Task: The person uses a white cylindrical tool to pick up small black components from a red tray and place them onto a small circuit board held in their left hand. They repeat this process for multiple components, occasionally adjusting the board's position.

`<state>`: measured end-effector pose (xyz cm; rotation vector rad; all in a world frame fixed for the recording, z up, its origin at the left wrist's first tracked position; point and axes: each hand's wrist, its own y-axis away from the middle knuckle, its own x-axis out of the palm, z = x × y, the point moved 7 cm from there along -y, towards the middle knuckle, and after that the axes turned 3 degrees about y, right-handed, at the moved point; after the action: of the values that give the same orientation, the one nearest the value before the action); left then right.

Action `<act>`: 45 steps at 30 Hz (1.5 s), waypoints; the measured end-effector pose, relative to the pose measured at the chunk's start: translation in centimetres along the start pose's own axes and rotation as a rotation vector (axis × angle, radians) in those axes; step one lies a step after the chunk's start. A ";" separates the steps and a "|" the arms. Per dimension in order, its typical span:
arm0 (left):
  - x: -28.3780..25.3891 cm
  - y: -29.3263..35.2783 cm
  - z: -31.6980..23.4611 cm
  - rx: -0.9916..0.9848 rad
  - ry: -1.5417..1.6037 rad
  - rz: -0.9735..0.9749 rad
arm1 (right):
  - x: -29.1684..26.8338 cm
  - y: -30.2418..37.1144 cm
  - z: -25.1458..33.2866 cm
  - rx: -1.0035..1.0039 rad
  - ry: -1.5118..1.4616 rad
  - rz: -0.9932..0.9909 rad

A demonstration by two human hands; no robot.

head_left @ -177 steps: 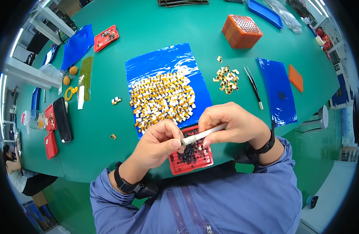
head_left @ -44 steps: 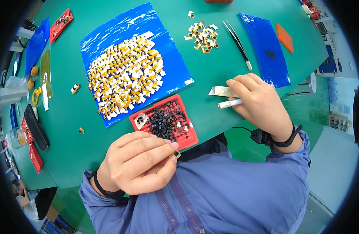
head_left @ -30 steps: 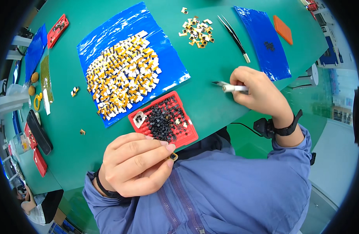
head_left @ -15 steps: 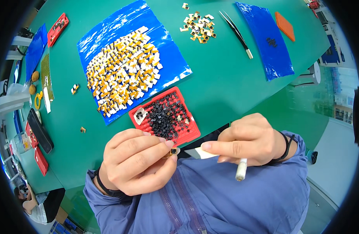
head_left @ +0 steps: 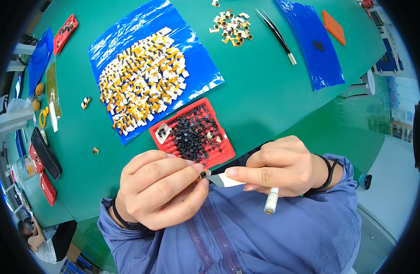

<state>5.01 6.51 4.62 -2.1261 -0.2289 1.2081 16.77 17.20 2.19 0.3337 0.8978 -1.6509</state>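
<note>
My left hand point(head_left: 162, 192) is closed, its thumb and fingertips pinching a small gold-and-black electronic part point(head_left: 203, 175). In my right hand point(head_left: 283, 166) is a knife with a grey pointed blade point(head_left: 216, 179), whitish wrapping by the thumb, and a white handle end point(head_left: 271, 203) sticking out below the fingers. The blade's tip reaches the small part, but whether it touches cannot be made out. Just beyond my left fingertips sits a red tray point(head_left: 224, 154) holding many tiny black round pieces point(head_left: 189, 137) and a scrap of white paper point(head_left: 163, 132) with a few more.
Beyond the tray, a blue sheet point(head_left: 203, 68) bears a big heap of white-and-gold parts point(head_left: 146, 82). A smaller pile point(head_left: 232, 29), black tweezers point(head_left: 278, 36), another blue sheet point(head_left: 319, 68) and an orange block point(head_left: 334, 28) lie farther right. Yellow scissors point(head_left: 43, 118) and a black case point(head_left: 46, 153) are left.
My right hand has moved left with the knife, bringing its blade up to the small part. My left hand has stayed nearly still.
</note>
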 end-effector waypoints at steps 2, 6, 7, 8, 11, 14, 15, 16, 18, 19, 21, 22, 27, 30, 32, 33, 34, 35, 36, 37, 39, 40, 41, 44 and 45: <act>0.0 0.0 0.0 0.002 0.004 0.009 | 0.0 -0.1 0.1 0.001 0.007 0.014; 0.2 0.4 -0.2 -0.033 0.016 0.032 | 0.1 0.0 0.1 0.014 0.001 0.008; 0.2 0.2 -0.1 -0.010 0.014 0.026 | 0.2 0.1 0.1 0.017 -0.001 0.000; 0.2 0.2 -0.1 0.012 0.012 0.019 | 0.3 0.2 0.1 0.020 -0.002 -0.008; 0.4 0.2 -0.1 0.025 0.010 0.016 | 0.3 0.3 0.2 0.015 0.069 0.010; 0.6 0.2 -0.1 0.026 0.019 0.017 | 0.1 0.3 0.5 -0.020 0.149 0.001; 0.6 0.2 -0.1 0.022 0.019 0.020 | 0.1 0.3 0.5 -0.021 0.154 0.006; 0.7 0.2 -0.1 0.018 0.020 0.024 | 0.1 0.3 0.6 -0.023 0.159 0.010; 0.8 0.2 -0.1 0.016 0.022 0.032 | 0.0 0.3 0.6 -0.024 0.176 0.014; 0.8 0.2 -0.1 0.016 0.023 0.036 | 0.0 0.3 0.7 -0.024 0.186 0.015; 0.9 0.2 -0.1 0.015 0.024 0.041 | 0.0 0.3 0.7 -0.030 0.208 0.019; 0.9 0.2 -0.1 0.016 0.024 0.044 | 0.0 0.3 0.7 -0.033 0.220 0.020; 1.1 0.3 -0.1 0.020 0.035 0.047 | 0.0 0.2 0.9 -0.058 0.290 0.048; 1.2 0.5 0.0 -0.015 0.049 0.054 | -0.1 0.1 0.9 -0.066 0.343 0.094; 1.3 0.6 0.1 -0.072 0.059 0.079 | -0.3 -0.2 1.1 -0.069 0.381 0.106; 1.3 0.5 0.1 -0.047 0.061 0.071 | -0.3 -0.2 1.1 -0.072 0.399 0.106; 1.3 0.4 0.3 -0.022 0.062 0.064 | -0.3 -0.3 1.1 -0.079 0.415 0.093; 1.3 0.3 0.3 0.004 0.063 0.057 | -0.4 -0.3 1.0 -0.083 0.421 0.086; 1.2 0.3 0.4 0.002 0.069 0.054 | -0.4 -0.3 1.0 -0.087 0.426 0.079; 1.1 0.2 0.4 0.000 0.075 0.050 | -0.4 -0.2 0.9 -0.087 0.420 0.079; 1.0 0.2 0.4 -0.010 0.083 0.047 | -0.3 -0.2 0.8 -0.081 0.398 0.078; 1.0 0.2 0.4 -0.018 0.087 0.048 | -0.4 -0.2 0.8 -0.073 0.381 0.077; 1.0 0.1 0.5 -0.023 0.093 0.050 | -0.5 -0.2 0.7 -0.068 0.374 0.067; 0.9 0.0 0.4 0.000 0.097 0.049 | -0.8 -0.1 0.4 -0.065 0.367 0.024; 0.9 -0.1 0.5 -0.010 0.107 0.060 | -0.8 -0.1 0.3 -0.058 0.353 0.015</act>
<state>5.13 7.19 3.86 -2.2125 -0.1248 1.1241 17.04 17.55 2.95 0.6026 1.1999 -1.5740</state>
